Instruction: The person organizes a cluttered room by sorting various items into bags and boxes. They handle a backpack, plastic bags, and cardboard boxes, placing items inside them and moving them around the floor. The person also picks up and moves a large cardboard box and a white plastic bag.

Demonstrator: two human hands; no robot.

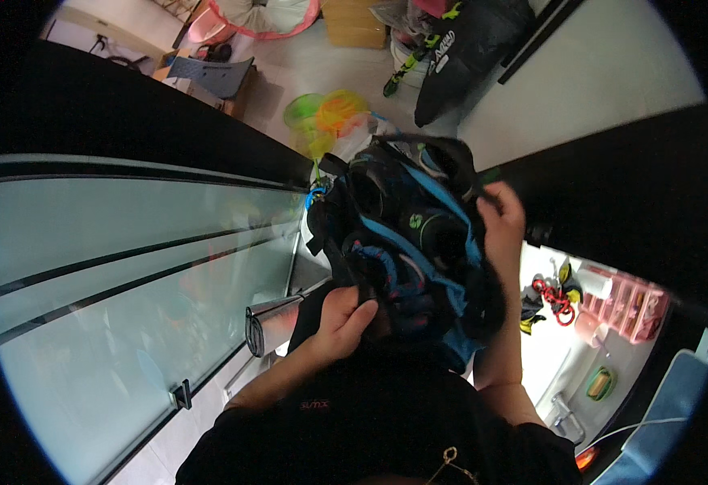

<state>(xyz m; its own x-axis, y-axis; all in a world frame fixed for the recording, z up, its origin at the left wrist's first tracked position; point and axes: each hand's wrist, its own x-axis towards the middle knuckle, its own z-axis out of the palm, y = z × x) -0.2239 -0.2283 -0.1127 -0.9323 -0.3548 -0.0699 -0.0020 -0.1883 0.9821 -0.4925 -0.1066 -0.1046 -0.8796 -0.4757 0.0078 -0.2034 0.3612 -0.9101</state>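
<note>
A black fabric bag with blue trim (433,242), which looks like a backpack, hangs in front of my body. My left hand (345,318) grips its near left edge, the thumb pressed over a dark strap or rim. On the far right side, my right hand (502,209) holds another dark edge of the bag between thumb and fingers. A blue piece with a red pattern (384,267) shows within the bag's dark folds; what it is I cannot tell. Small blue and metallic bits (317,194) hang by its left side.
A frosted glass door (117,254) with a black handle (181,394) stands left. To the right are a washbasin tap (566,418), a soap dish (601,385) and pink drawers (627,303). Ahead lie green and orange nets (342,109), a cardboard box (355,24) and a long black bag (457,66).
</note>
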